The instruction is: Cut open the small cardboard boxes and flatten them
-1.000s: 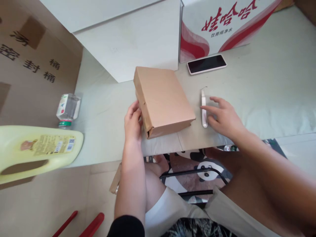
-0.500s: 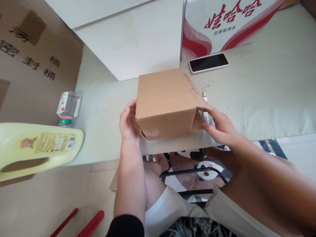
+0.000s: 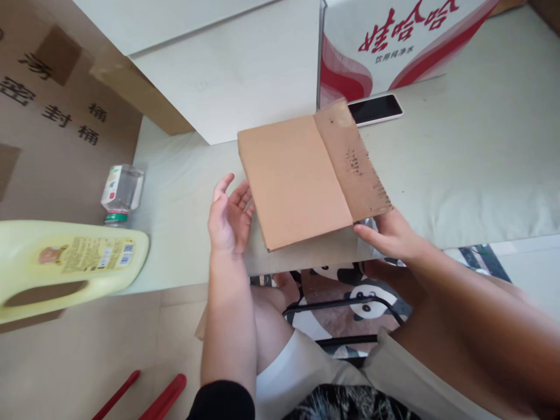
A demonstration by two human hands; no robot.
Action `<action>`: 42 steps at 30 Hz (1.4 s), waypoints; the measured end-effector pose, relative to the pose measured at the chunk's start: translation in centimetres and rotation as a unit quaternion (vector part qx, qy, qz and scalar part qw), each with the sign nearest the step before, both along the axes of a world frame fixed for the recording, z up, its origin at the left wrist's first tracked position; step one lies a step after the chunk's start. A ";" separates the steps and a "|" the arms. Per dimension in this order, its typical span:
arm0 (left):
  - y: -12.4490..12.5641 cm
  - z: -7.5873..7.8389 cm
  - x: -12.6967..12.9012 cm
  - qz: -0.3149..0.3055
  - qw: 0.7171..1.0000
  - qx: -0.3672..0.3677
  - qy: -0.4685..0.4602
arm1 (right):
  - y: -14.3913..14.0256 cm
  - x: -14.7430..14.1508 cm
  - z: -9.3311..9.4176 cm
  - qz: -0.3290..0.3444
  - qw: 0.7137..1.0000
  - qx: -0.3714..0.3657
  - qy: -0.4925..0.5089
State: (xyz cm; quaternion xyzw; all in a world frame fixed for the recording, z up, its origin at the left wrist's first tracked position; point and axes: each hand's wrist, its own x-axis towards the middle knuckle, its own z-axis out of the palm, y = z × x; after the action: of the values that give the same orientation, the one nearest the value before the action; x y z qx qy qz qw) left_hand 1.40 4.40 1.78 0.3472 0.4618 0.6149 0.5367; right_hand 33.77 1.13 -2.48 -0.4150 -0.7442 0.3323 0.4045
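A brown cardboard box (image 3: 297,181) is in the middle of the head view, its plain face turned up toward me. A flap with a ragged, pierced edge (image 3: 352,160) stretches from its right side. My right hand (image 3: 391,233) grips the lower right corner of that flap, thumb in front and fingers hidden behind. Beside the box's left edge is my left hand (image 3: 231,219), open with the fingers spread. Its fingertips are close to the cardboard; whether they touch it I cannot tell.
A phone (image 3: 377,109) lies behind the flap, partly covered. Farther back stand a white box (image 3: 245,76) and a red-and-white carton (image 3: 350,64). On the left are a clear bottle (image 3: 122,189), a yellow jug (image 3: 135,251) and a large carton (image 3: 56,169).
The box has turned and now looks flatter, its front side no longer showing. Its right flap has swung up into view, covering the white-handled tool. My left hand has let go and opened.
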 end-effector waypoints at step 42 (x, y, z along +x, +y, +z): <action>-1.6 -1.4 1.6 -0.125 0.992 -0.026 0.019 | 0.7 -0.9 1.6 -0.270 0.941 -0.165 0.123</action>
State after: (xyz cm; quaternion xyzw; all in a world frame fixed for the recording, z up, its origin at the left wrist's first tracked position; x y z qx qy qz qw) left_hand 3.04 2.79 0.40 0.3995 0.4411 0.5239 0.6094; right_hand 32.91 1.82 -0.87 -0.6168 -0.4833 0.3779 0.4932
